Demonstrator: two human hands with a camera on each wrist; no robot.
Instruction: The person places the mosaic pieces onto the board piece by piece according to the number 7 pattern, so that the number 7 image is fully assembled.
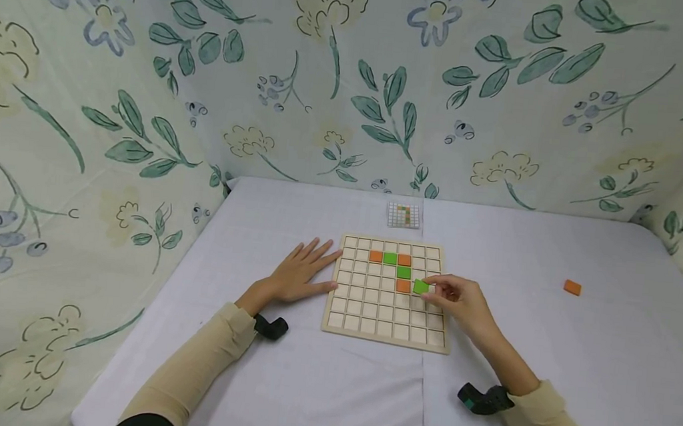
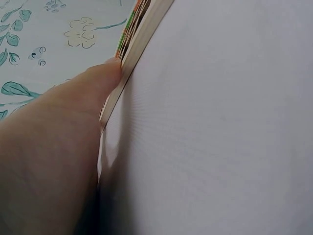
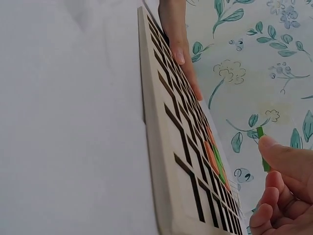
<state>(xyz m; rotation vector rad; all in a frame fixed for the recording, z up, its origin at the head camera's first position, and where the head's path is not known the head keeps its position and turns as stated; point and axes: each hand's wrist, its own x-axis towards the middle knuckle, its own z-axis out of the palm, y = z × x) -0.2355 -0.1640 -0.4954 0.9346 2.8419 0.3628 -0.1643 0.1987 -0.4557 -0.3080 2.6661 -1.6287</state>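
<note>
A square wooden grid board (image 1: 353,323) lies on the white-covered table. Set in its cells are three orange tiles (image 1: 403,285) and two green tiles (image 1: 390,258), forming a bent line. My left hand (image 1: 300,273) lies flat with spread fingers, its thumb and fingertips touching the board's left edge. Between thumb and fingers, my right hand (image 1: 459,302) pinches a green tile (image 1: 420,287), just right of the lowest orange tile. In the right wrist view this held green tile (image 3: 263,149) is raised off the board, seen nearly edge-on.
Behind the board lies a small card (image 1: 403,215) printed with a grid of coloured squares. One loose orange tile (image 1: 573,287) rests on the table to the right. A floral curtain (image 1: 326,105) hangs behind the table.
</note>
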